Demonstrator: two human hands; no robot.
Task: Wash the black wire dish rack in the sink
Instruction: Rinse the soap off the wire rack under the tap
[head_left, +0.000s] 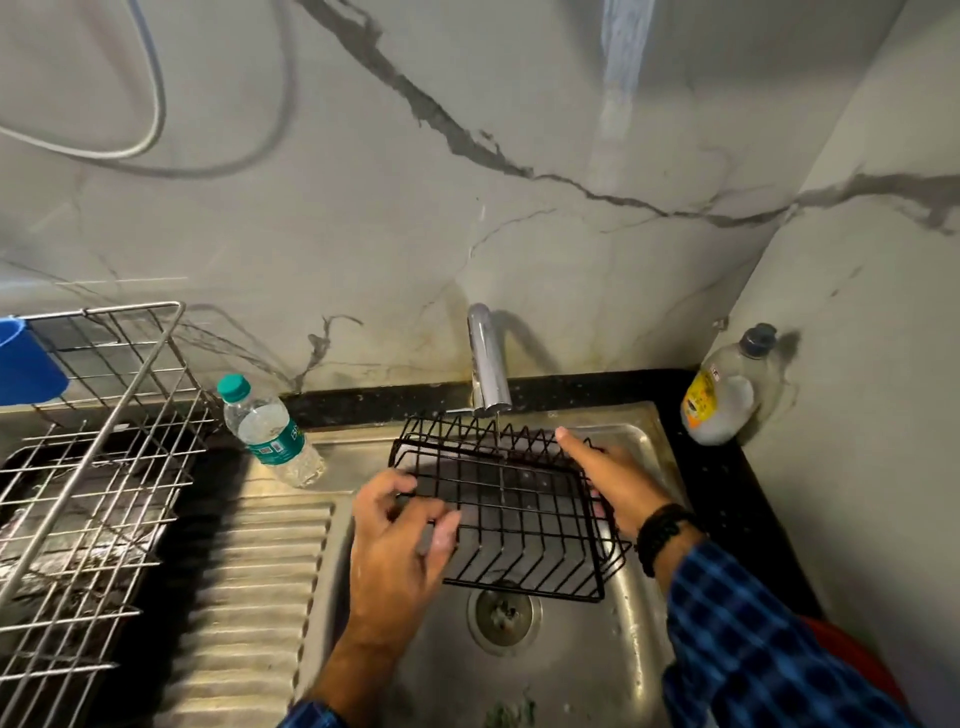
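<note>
The black wire dish rack (511, 506) is held tilted over the steel sink (636, 618), above the drain (503, 613). A thin stream of water falls from the chrome tap (485, 358) onto the rack's middle. My left hand (397, 540) grips the rack's left edge, fingers curled through the wires. My right hand (605, 475) holds the right side, with the index finger stretched along the top rim. A dark band sits on my right wrist.
A clear water bottle with a green cap (270, 434) stands on the ribbed drainboard (244, 597). A large steel wire rack (88, 457) with a blue cup (26, 361) fills the left. A soap bottle (727, 389) stands in the back right corner.
</note>
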